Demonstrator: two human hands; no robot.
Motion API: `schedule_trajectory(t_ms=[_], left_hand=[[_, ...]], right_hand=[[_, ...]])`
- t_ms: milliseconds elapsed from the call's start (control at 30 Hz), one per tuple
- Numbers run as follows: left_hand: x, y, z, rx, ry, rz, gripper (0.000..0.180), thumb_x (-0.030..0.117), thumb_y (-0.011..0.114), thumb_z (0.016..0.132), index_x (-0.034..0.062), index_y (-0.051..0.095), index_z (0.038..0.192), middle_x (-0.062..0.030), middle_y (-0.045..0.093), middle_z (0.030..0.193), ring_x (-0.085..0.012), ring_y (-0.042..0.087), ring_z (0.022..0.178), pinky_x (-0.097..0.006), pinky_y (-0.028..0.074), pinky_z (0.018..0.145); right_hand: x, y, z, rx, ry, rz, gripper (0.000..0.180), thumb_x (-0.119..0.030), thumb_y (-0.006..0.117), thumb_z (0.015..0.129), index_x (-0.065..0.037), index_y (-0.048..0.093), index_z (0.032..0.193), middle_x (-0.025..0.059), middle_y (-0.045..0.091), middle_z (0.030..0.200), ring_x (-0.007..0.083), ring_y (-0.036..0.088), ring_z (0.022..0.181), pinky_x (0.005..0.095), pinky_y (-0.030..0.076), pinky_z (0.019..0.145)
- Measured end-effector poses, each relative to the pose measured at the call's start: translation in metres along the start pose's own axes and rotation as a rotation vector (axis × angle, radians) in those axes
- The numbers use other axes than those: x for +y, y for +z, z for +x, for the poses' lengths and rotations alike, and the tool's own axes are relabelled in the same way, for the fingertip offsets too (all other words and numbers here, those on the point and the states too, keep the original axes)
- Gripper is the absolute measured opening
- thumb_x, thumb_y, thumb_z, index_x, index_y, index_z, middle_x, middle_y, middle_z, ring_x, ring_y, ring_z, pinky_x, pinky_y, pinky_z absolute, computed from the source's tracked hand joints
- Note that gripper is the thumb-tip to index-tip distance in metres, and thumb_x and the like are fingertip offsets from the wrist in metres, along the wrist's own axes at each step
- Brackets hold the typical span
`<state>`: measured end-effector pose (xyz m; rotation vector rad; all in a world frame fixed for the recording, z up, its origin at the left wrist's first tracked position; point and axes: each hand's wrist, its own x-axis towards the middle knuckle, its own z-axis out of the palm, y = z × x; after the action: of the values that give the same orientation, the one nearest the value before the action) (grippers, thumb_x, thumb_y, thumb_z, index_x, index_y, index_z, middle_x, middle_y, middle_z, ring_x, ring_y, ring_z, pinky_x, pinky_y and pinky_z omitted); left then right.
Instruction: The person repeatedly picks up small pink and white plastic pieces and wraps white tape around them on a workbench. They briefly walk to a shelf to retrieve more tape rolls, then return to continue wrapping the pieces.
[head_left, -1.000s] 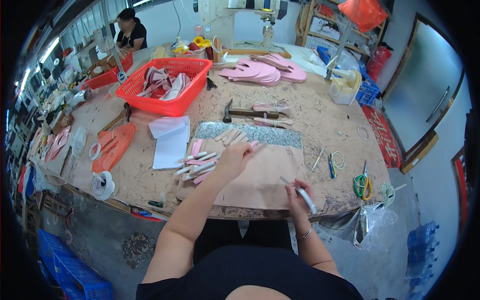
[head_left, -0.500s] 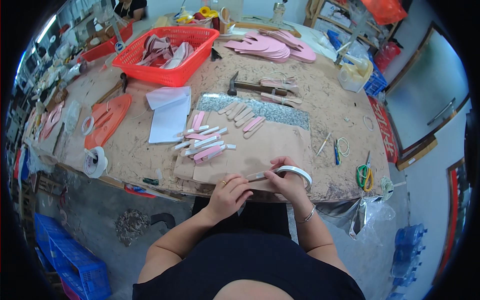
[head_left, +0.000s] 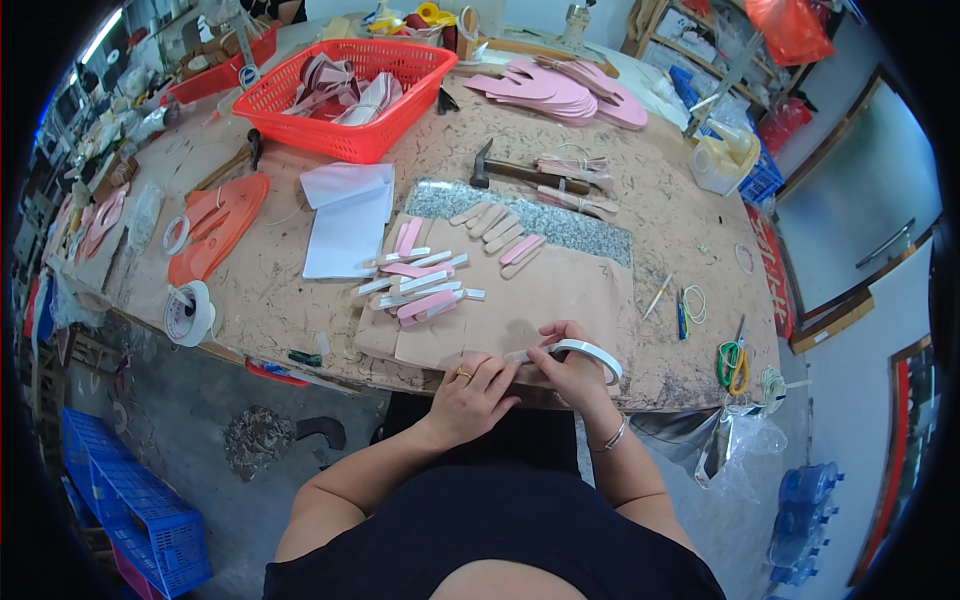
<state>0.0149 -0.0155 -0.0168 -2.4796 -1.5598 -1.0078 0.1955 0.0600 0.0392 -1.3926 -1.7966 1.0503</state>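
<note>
Close to the table's front edge, my right hand (head_left: 574,376) grips a roll of white tape (head_left: 605,361), its fingers through and around the ring. My left hand (head_left: 468,402), a ring on one finger, has its fingertips pressed together at the end of a small tan strip (head_left: 517,357) that runs toward the tape. Most of that strip is hidden by the fingers. Ahead of my hands, a pile of pink and tan strips with white tape (head_left: 425,280) rests on a brown sheet (head_left: 565,290). Bare tan strips (head_left: 487,222) lie farther off, with a pink-topped pair (head_left: 522,252) beside them.
A speckled stone slab (head_left: 592,236) lies under the sheet's far side. Behind it are a hammer (head_left: 530,172) and tied strip bundles. Scissors (head_left: 735,367), a blue-handled tool (head_left: 682,316) and a pen lie right; white paper (head_left: 345,235), a tape roll (head_left: 190,313) and a red basket (head_left: 350,130) stand left.
The view has shifted slightly. My left hand has come nearer my right hand along the strip, so less of the strip shows between them. The right hand keeps hold of the tape roll.
</note>
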Motion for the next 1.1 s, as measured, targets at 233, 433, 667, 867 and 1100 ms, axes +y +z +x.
schedule_trajectory(t_ms=[233, 433, 667, 867, 1100], left_hand=[[0.004, -0.001, 0.009, -0.048, 0.063, 0.172, 0.057, 0.04, 0.072, 0.082, 0.0074, 0.059, 0.127, -0.003, 0.052, 0.133, -0.0216, 0.044, 0.125, -0.04, 0.032, 0.102], [0.002, 0.0, 0.008, -0.036, 0.025, 0.109, 0.057, 0.038, 0.072, 0.081, 0.008, 0.058, 0.127, -0.0023, 0.054, 0.13, -0.0209, 0.046, 0.123, -0.04, 0.032, 0.101], [0.001, 0.0, 0.011, -0.03, 0.038, 0.078, 0.057, 0.035, 0.074, 0.079, 0.0084, 0.057, 0.127, -0.0022, 0.054, 0.13, -0.021, 0.047, 0.122, -0.041, 0.032, 0.101], [0.002, -0.002, 0.011, -0.031, 0.042, 0.077, 0.057, 0.033, 0.075, 0.079, 0.0082, 0.057, 0.127, -0.0026, 0.054, 0.129, -0.0212, 0.047, 0.122, -0.041, 0.033, 0.1], [-0.001, -0.008, 0.025, -0.008, -0.08, -0.165, 0.048, 0.028, 0.073, 0.083, 0.0084, 0.058, 0.123, -0.0073, 0.057, 0.125, -0.0268, 0.051, 0.117, -0.044, 0.034, 0.099]], right_hand=[[-0.006, -0.005, -0.024, 0.204, -0.388, -0.657, 0.043, -0.018, 0.074, 0.083, -0.003, 0.058, 0.12, 0.0063, 0.073, 0.095, 0.0322, 0.05, 0.127, 0.0509, 0.034, 0.104], [0.014, -0.031, -0.014, 0.449, -0.281, -0.705, 0.054, -0.026, 0.078, 0.081, -0.002, 0.055, 0.123, 0.0084, 0.072, 0.104, 0.0401, 0.042, 0.134, 0.0578, 0.03, 0.107], [0.037, -0.043, 0.007, 0.252, -0.243, -0.358, 0.019, -0.015, 0.083, 0.072, -0.007, 0.066, 0.073, 0.0104, 0.064, 0.075, 0.0334, 0.063, 0.085, 0.0414, 0.05, 0.077], [0.036, -0.037, 0.005, 0.313, -0.387, -0.432, 0.019, -0.012, 0.081, 0.072, -0.006, 0.063, 0.074, 0.0107, 0.062, 0.076, 0.0319, 0.06, 0.08, 0.0418, 0.048, 0.073], [0.025, -0.035, -0.007, 0.27, -0.355, -0.2, 0.02, -0.012, 0.081, 0.075, -0.005, 0.063, 0.078, 0.0112, 0.063, 0.078, 0.0296, 0.062, 0.076, 0.0375, 0.049, 0.068]])
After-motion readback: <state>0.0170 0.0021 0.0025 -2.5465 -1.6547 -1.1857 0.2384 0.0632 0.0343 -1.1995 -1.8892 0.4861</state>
